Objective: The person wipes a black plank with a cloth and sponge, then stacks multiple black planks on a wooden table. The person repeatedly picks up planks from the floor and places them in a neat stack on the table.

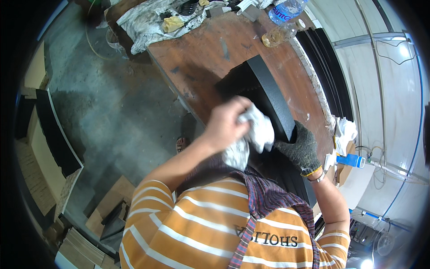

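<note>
My bare left hand (227, 124), smeared a little by motion, is closed on a crumpled white cloth (260, 127) that hangs over the black piece. That long black piece (272, 96) has a broad textured edge strip and a dark inner face; one end rests on the brown table (201, 49) and the other comes toward my body. My right hand (301, 150) wears a dark grey knitted glove and grips the piece by its right edge, the fingers partly hidden behind it. Below the left hand, more pale cloth (236, 154) shows against my apron.
Stained white rags (148, 27) with a yellow sponge-like block (173, 24) cover the table's far left. Two clear bottles, one upright (286, 11) and one lying (282, 33), are at the far edge. Black strips (324, 67) lean on the right; boards (49, 152) stand left.
</note>
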Demonstrator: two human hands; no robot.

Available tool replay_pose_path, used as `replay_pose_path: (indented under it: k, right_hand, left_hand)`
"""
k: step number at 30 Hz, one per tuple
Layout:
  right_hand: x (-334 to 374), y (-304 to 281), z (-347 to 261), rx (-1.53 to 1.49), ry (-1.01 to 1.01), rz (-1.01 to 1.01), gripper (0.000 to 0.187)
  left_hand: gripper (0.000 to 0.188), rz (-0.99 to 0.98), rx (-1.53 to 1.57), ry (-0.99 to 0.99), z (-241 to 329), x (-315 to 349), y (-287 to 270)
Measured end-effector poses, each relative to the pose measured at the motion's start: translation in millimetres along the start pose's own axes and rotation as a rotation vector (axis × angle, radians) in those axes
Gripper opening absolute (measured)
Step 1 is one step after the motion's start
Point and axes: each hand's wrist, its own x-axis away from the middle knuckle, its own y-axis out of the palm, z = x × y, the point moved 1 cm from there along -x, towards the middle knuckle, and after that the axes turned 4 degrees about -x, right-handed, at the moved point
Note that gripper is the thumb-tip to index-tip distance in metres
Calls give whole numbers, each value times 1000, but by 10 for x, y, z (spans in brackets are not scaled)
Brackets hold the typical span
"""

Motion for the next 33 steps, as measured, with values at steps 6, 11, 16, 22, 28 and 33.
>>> replay_pose_path:
  k: [6, 11, 16, 22, 28, 33]
  right_hand:
    - [6, 32, 3, 51, -81, 57, 48]
    - [-7, 21, 52, -82, -42, 45, 50]
    - [29, -5, 5, -25, -21, 44, 54]
    - [-14, -77, -81, -43, 91, -50, 72]
    - [8, -46, -31, -39, 17, 28, 69]
    - [55, -4, 54, -52, -41, 83, 66]
  left_hand:
    - [42, 389, -636, 284, -130, -487, -94]
    - [34, -125, -298, 374, -471, 529, 317]
    - [46, 394, -379, -4, -795, 31, -504]
    - [36, -103, -546, -178, -688, 317, 156]
    - [34, -16, -54, -469, -979, 371, -403]
    - [13, -126, -1079, -120, -1100, 146, -229]
